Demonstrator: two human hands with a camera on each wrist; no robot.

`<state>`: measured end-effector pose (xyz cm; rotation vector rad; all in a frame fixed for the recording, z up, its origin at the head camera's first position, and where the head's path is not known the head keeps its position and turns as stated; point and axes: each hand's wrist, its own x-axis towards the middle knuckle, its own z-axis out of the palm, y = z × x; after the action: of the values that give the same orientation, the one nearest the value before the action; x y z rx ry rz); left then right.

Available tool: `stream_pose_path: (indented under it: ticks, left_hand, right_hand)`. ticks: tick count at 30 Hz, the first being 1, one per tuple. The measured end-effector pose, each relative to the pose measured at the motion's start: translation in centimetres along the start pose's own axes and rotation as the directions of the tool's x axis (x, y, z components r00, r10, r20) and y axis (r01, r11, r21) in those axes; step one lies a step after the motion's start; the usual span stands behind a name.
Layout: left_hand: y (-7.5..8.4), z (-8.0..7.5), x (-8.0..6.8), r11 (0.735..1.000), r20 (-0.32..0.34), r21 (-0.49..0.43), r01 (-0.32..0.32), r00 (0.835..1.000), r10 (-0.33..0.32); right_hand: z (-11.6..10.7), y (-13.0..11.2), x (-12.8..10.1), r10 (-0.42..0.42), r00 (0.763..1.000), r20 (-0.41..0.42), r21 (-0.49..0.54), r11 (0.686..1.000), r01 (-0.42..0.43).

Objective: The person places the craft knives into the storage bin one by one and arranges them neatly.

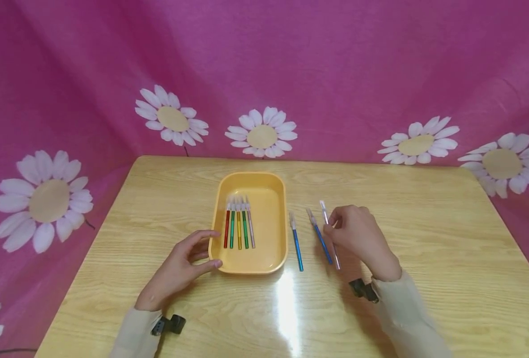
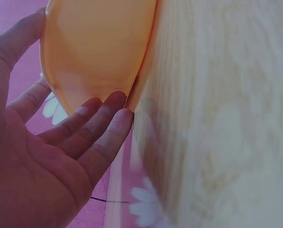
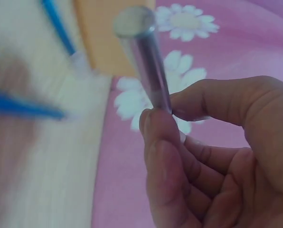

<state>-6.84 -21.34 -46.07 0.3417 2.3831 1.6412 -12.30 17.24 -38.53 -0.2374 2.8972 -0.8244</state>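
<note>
Clearly light, stiff and slick, the purple pen (image 1: 329, 233) sits pinched mid-barrel in the right hand (image 1: 358, 238), at 3 o'clock from the yellow tray (image 1: 278, 233); the left hand's (image 1: 179, 268) relaxed fingers touch its near corner.

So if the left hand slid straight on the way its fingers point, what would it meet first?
The left hand already has its fingertips at the near left corner of the yellow tray, so it would push the tray wall at once. Any gap there is too small to judge.
</note>
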Motion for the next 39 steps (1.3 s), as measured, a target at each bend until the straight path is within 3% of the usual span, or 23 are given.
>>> stream_pose_path:
  ticks: [12,21,28,39]
  left_hand:
    - [-0.1,0.0,0.0,1.0,-0.007,0.011,0.003,1.0,-0.003]
    - [-0.1,-0.1,-0.1,1.0,-0.007,-0.001,0.006,1.0,-0.006]
    - [0.0,0.0,0.1,1.0,0.007,0.0,0.022,1.0,-0.022]
    - [0.1,-0.1,0.0,0.999,0.001,0.014,0.051,0.999,-0.051]
  right_hand:
    - [2.2,-6.9,5.0,-0.108,0.994,-0.003,0.043,0.993,0.108]
    - [5.5,-10.8,8.6,-0.108,0.989,0.104,0.028,0.994,0.105]
    - [7.5,-11.7,10.6,-0.033,0.974,0.224,0.05,0.998,0.022]
    - [9.3,-11.3,11.6,0.016,0.971,0.238,0.006,1.0,-0.018]
